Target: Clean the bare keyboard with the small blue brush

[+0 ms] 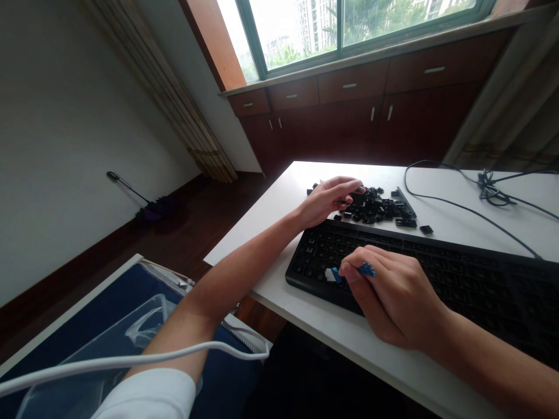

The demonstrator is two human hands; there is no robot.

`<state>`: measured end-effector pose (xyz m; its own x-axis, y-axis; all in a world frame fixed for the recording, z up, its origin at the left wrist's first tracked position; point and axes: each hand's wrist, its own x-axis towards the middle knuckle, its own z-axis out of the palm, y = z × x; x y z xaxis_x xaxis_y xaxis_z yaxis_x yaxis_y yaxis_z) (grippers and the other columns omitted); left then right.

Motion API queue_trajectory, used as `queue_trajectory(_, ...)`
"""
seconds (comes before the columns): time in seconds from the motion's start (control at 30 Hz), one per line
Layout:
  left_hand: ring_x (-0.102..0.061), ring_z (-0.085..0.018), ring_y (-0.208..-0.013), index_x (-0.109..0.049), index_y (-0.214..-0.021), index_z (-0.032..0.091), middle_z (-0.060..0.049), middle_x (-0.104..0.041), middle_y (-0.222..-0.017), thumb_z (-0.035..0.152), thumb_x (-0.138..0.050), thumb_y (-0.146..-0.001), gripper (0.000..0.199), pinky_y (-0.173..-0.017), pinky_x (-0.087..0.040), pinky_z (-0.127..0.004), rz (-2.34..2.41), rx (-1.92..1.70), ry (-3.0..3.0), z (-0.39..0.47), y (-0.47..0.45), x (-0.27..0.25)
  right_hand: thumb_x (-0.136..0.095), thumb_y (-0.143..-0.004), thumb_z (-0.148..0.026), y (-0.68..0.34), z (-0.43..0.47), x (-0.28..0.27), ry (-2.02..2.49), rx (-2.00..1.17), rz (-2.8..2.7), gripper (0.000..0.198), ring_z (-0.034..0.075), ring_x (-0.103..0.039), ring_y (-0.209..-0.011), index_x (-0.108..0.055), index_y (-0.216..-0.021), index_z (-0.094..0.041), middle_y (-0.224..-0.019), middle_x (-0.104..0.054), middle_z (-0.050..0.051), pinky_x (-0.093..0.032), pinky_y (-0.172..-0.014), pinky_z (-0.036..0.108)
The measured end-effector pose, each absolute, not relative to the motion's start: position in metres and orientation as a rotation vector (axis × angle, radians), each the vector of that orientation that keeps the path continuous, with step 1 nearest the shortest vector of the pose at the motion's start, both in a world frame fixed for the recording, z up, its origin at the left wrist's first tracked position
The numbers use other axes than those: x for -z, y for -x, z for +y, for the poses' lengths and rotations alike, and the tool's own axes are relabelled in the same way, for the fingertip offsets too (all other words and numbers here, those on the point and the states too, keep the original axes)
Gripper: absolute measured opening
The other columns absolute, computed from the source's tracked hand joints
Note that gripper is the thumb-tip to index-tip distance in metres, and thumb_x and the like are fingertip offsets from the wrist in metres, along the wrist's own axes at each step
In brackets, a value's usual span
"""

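A black keyboard (pixel 375 238) with its keycaps off over the part I can see lies along the table's front edge. My right hand (pixel 393 291) is closed round a small brush with a blue handle (pixel 367 269). Its white bristles (pixel 329 275) point left, down at the keyboard's left end. Beyond the keyboard, my left hand (pixel 325 201) reaches to a pile of loose black keycaps (pixel 373 206). Its fingers are curled, with a dark keycap (pixel 359 190) at the fingertips. Part of the pile is hidden behind that hand.
A black cable (pixel 463 198) runs over the white table (pixel 262 233) and bunches at the right. One keycap (pixel 427 230) lies apart from the pile. A white cord (pixel 131 359) crosses my left arm. Lower left stands a dark blue surface (pixel 78 326) with clear plastic on it.
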<state>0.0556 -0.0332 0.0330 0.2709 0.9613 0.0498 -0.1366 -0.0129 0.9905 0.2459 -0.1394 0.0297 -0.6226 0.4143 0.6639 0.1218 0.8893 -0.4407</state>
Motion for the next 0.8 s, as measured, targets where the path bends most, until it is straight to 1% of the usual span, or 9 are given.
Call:
queue_trajectory(0.17, -0.056, -0.005, -0.077, -0.068, -0.105, 0.021, -0.005, -0.066, -0.114, 0.049, -0.072, -0.08, 0.038, -0.066, -0.04, -0.017, 0.894, -1.08, -1.251, -0.0328, -0.0554, -0.0332, -0.047, -0.094, -0.011, -0.2454, -0.1378, -0.0296, 0.33, -0.519, -2.245, 0.008, 0.015, -0.055, -0.07, -0.053, -0.096, -0.016, -0.081, -0.062, 0.004, -0.043, -0.066, 0.029)
queue_trajectory(0.3, -0.056, -0.005, -0.078, -0.068, -0.105, 0.022, -0.004, -0.066, -0.113, 0.049, -0.071, -0.08, 0.037, -0.066, -0.04, -0.017, 0.894, -1.078, -1.251, -0.0322, -0.0549, -0.033, -0.049, -0.095, -0.01, -0.2448, -0.1373, -0.031, 0.251, -0.586, -2.258, 0.014, 0.015, -0.059, -0.076, -0.055, -0.106, -0.016, -0.09, -0.068, 0.005, -0.047, -0.069, 0.028)
queue_trajectory(0.43, -0.056, -0.005, -0.078, -0.068, -0.106, 0.021, -0.004, -0.066, -0.114, 0.049, -0.071, -0.081, 0.037, -0.066, -0.041, -0.017, 0.888, -1.075, -1.258, -0.0324, -0.0549, -0.0338, -0.053, -0.094, -0.009, -0.2441, -0.1375, -0.0323, 0.18, -0.578, -2.264, 0.021, 0.014, -0.06, -0.08, -0.056, -0.113, -0.015, -0.1, -0.07, 0.005, -0.048, -0.071, 0.028)
queue_trajectory(0.53, -0.056, -0.005, -0.078, -0.068, -0.105, 0.021, -0.004, -0.066, -0.114, 0.049, -0.071, -0.081, 0.037, -0.066, -0.041, -0.017, 0.89, -1.073, -1.255, -0.033, -0.0552, -0.0345, -0.052, -0.094, -0.01, -0.2443, -0.1372, -0.0314, 0.218, -0.562, -2.274, 0.02, 0.015, -0.06, -0.078, -0.056, -0.112, -0.015, -0.096, -0.07, 0.005, -0.047, -0.069, 0.029)
queue_trajectory(0.67, -0.056, -0.005, -0.077, -0.068, -0.105, 0.022, -0.004, -0.066, -0.114, 0.05, -0.071, -0.08, 0.038, -0.066, -0.041, -0.018, 0.898, -1.083, -1.251, -0.0334, -0.0556, -0.0342, -0.051, -0.094, -0.011, -0.2444, -0.137, -0.0291, 0.3, -0.526, -2.289, 0.014, 0.016, -0.058, -0.076, -0.057, -0.105, -0.015, -0.088, -0.068, 0.005, -0.045, -0.067, 0.03)
queue_trajectory(0.8, -0.056, -0.005, -0.078, -0.068, -0.106, 0.022, -0.004, -0.066, -0.114, 0.049, -0.071, -0.081, 0.037, -0.067, -0.041, -0.017, 0.887, -1.077, -1.254, -0.0324, -0.0553, -0.033, -0.051, -0.094, -0.012, -0.2437, -0.138, -0.0286, 0.366, -0.461, -2.297, 0.009, 0.016, -0.056, -0.075, -0.057, -0.1, -0.015, -0.085, -0.066, 0.005, -0.043, -0.066, 0.03)
